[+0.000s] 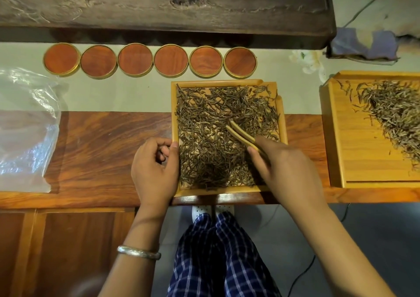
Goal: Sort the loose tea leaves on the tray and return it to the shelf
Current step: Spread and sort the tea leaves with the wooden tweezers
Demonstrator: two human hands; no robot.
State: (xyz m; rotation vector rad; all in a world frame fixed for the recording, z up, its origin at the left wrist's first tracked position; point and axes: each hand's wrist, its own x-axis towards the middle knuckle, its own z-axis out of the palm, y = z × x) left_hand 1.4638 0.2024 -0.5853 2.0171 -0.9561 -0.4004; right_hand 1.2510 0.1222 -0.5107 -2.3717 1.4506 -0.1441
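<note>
A square bamboo tray (282,124) lies on the table in front of me, covered with loose dark tea leaves (211,137). My right hand (286,171) grips bamboo tweezers (241,133) whose two tips are slightly apart over the leaves near the tray's middle. My left hand (154,169) sits at the tray's left edge, thumb against the rim and fingers curled, with nothing visible inside them.
A second bamboo tray (336,137) with a heap of tea leaves (391,115) stands to the right. Several round wooden coasters (134,59) line up behind. A clear plastic bag (25,126) lies at the left. A dark wooden slab (159,6) crosses the back.
</note>
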